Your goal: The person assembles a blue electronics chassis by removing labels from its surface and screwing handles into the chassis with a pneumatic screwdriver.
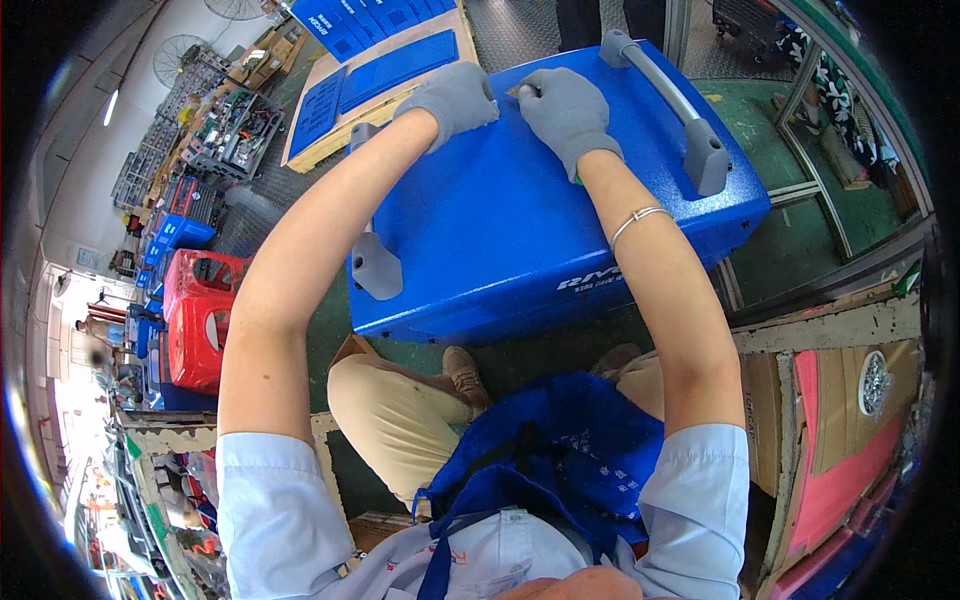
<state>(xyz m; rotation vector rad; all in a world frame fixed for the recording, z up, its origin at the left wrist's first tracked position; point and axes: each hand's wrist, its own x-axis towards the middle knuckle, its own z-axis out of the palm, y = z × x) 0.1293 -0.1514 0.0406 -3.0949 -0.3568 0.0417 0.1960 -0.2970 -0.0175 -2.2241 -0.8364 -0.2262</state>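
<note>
A large blue metal case (480, 230) stands in front of me, its broad top facing up. A grey bar handle (665, 85) runs along its right side. Another grey handle (376, 265) on the left side is partly covered by my left forearm. My left hand (455, 103), in a grey glove, is closed at the case's far left edge; whatever its fingers hold is hidden. Close to it, my gloved right hand (566, 112) is closed over the far part of the top, thumb against curled fingers. A small pale tip shows at those fingers, too small to name.
Beyond the case, blue panels (398, 72) lie on a wooden pallet (462, 40). Red machine housings (198, 320) stand at left, with loaded shelves (232, 132) behind. A metal frame (820, 215) borders the right side. Cardboard (835, 400) stands near my right elbow. Another person's legs (580, 22) show at the far edge.
</note>
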